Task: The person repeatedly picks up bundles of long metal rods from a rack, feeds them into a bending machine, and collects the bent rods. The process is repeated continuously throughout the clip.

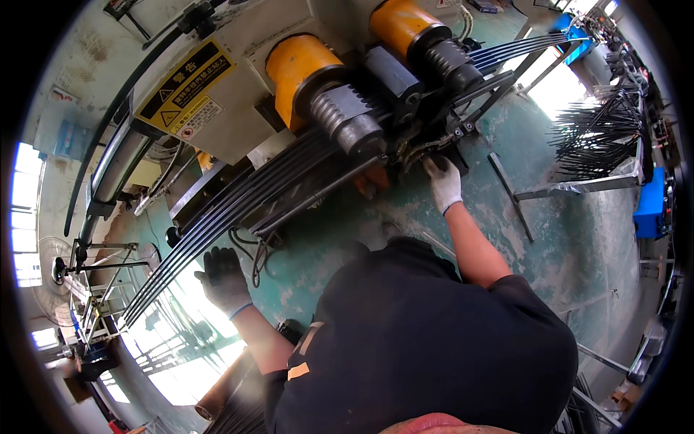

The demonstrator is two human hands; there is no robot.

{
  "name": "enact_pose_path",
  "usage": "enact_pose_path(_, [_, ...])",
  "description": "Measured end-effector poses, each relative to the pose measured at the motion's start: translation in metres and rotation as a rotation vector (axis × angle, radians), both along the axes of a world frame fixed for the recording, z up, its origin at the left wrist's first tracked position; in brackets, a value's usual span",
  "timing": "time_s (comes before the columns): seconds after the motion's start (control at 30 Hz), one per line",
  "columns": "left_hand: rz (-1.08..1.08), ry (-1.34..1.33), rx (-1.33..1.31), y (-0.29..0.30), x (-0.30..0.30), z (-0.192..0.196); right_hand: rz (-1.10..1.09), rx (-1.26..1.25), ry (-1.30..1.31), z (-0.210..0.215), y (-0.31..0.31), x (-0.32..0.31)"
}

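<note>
My left hand (223, 281), in a white glove with a dark palm, is raised with the fingers apart. It holds nothing and is beside several long dark metal rods (189, 244). The rods run side by side from the lower left up under the machine and out at the upper right. My right hand (443, 182), in a white glove, reaches to a dark clamp-like mechanism (412, 150) under the machine's front. Its fingers are bent together there, and what they grip is hidden. Two ridged steel cylinders (347, 119) with orange housings (303, 69) stand above the rods.
A yellow and black warning plate (186, 88) is on the machine's pale body. A thick bundle of dark rods (596, 134) lies on a rack at the right. A metal stand (510, 192) is on the green floor (557, 246). A fan (54, 278) stands at the left.
</note>
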State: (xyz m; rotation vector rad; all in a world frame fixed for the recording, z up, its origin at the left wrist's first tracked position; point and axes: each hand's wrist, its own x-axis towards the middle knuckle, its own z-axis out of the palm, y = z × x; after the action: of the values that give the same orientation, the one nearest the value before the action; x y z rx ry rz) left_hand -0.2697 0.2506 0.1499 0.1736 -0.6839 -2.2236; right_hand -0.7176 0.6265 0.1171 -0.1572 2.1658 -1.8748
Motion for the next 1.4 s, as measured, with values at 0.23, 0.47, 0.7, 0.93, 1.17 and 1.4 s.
enact_pose_path(0.23, [0.427,-0.158,0.108,0.037,-0.072,0.106,-0.144,-0.316,0.270,0.060,-0.041,-0.048])
enact_pose_path(0.47, [0.531,-0.272,-0.095,0.023,-0.070,0.147,-0.086,-0.696,-0.133,0.098,-0.074,-0.069])
enact_pose_path(0.7, [0.793,-0.400,-0.280,0.004,-0.063,0.290,-0.185,-0.790,-0.365,0.133,-0.099,-0.075])
enact_pose_path(0.93, [0.842,-0.498,-0.690,0.005,-0.135,0.375,-0.037,-0.667,0.127,0.074,-0.104,-0.121])
enact_pose_path(1.17, [0.663,-0.581,-1.049,0.055,-0.245,0.398,-0.016,-0.782,-0.268,0.110,-0.097,-0.112])
enact_pose_path(1.4, [0.842,-0.977,-1.551,0.088,-0.320,0.411,0.005,-0.760,-0.150,0.092,-0.099,-0.123])
